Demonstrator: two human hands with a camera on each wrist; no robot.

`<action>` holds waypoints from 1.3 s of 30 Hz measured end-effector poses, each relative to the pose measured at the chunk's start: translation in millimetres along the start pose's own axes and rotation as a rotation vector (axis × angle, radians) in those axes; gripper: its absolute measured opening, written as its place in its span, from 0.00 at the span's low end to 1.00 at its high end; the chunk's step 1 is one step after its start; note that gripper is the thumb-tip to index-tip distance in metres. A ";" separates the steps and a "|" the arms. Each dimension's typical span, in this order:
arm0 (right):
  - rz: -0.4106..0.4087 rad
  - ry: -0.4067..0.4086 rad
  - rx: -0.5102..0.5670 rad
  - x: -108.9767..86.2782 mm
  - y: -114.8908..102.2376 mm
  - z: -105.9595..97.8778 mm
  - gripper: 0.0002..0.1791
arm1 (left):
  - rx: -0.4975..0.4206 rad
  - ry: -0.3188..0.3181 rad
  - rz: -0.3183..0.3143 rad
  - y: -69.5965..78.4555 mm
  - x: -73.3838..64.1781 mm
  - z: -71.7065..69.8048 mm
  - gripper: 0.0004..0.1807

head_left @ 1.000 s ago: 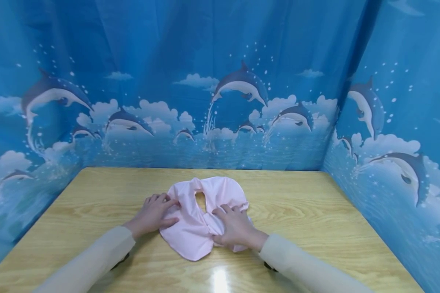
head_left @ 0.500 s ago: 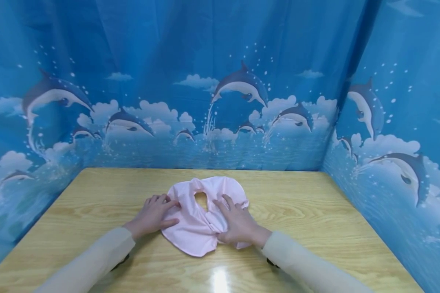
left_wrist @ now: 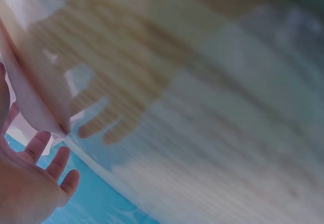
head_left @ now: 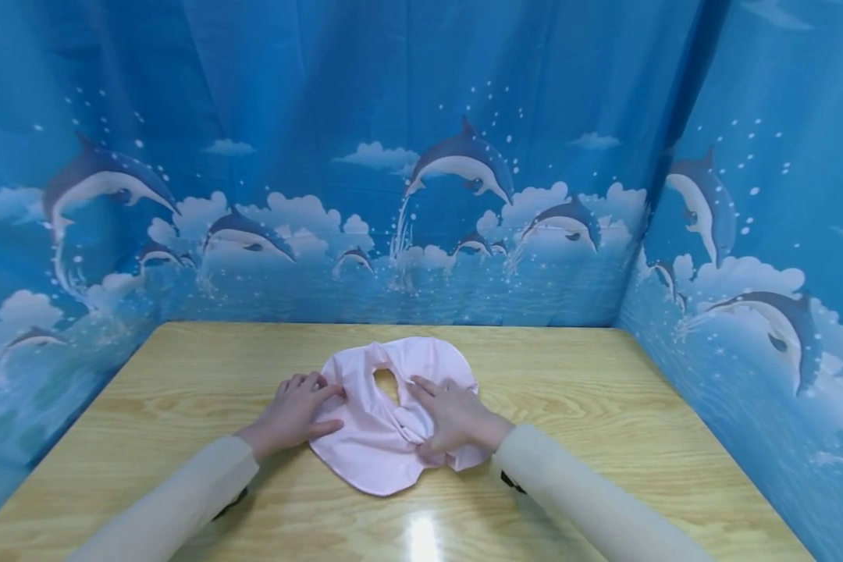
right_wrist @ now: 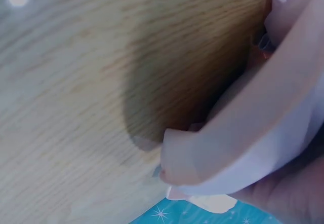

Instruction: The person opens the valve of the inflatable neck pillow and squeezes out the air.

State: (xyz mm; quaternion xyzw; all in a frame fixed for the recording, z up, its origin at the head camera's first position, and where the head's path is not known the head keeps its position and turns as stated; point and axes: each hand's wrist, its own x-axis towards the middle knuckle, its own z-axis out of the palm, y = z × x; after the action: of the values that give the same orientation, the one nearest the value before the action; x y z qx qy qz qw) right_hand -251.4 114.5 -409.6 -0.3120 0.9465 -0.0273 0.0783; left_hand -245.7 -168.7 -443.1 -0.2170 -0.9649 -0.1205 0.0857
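While left hand (head_left: 291, 411) touches pink cloth (head_left: 368, 453), right hand (head_left: 457, 419) rests there; both loosely spread.

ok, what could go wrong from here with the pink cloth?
1. The pink cloth is bunched beside the right hand; pressing there could set those folds as creases.
2. The left hand is at the cloth's left edge, and the table looks glossy, so the cloth might slide if pulled from the right.
3. In the right wrist view, part of the cloth stands up off the table; it could fold under.
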 end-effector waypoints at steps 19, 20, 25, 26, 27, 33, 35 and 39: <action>0.017 0.157 -0.030 -6.4 10.7 12.1 0.48 | -0.013 0.006 0.015 1.9 -2.4 -4.1 0.23; 0.015 0.168 -0.033 -7.3 11.0 12.2 0.48 | -0.013 0.002 0.013 2.1 -2.3 -4.4 0.23; 0.011 0.192 -0.014 -10.1 12.5 13.1 0.48 | -0.014 -0.007 0.012 1.2 -2.2 -4.1 0.23; 0.013 0.188 -0.013 -10.2 12.7 13.1 0.48 | -0.012 -0.007 0.013 0.9 -2.3 -3.9 0.23; 0.016 0.179 -0.008 -10.3 13.0 13.1 0.49 | -0.013 -0.006 0.014 0.7 -2.4 -3.7 0.24; 0.022 0.121 0.060 -9.0 16.8 10.8 0.50 | -0.019 -0.013 0.017 0.8 -2.9 -3.7 0.24; 0.017 0.104 0.092 -8.0 18.6 9.8 0.50 | -0.025 -0.019 0.012 1.5 -3.0 -4.4 0.24; 0.000 0.085 0.118 -5.8 21.3 8.8 0.51 | -0.028 -0.031 0.001 2.6 -2.9 -5.8 0.24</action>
State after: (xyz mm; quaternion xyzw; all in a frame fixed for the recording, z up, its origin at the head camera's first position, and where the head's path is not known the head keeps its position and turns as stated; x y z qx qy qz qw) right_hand -257.8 135.1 -419.7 -0.3056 0.9456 -0.0963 0.0562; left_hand -241.3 -169.2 -437.6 -0.2208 -0.9641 -0.1307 0.0676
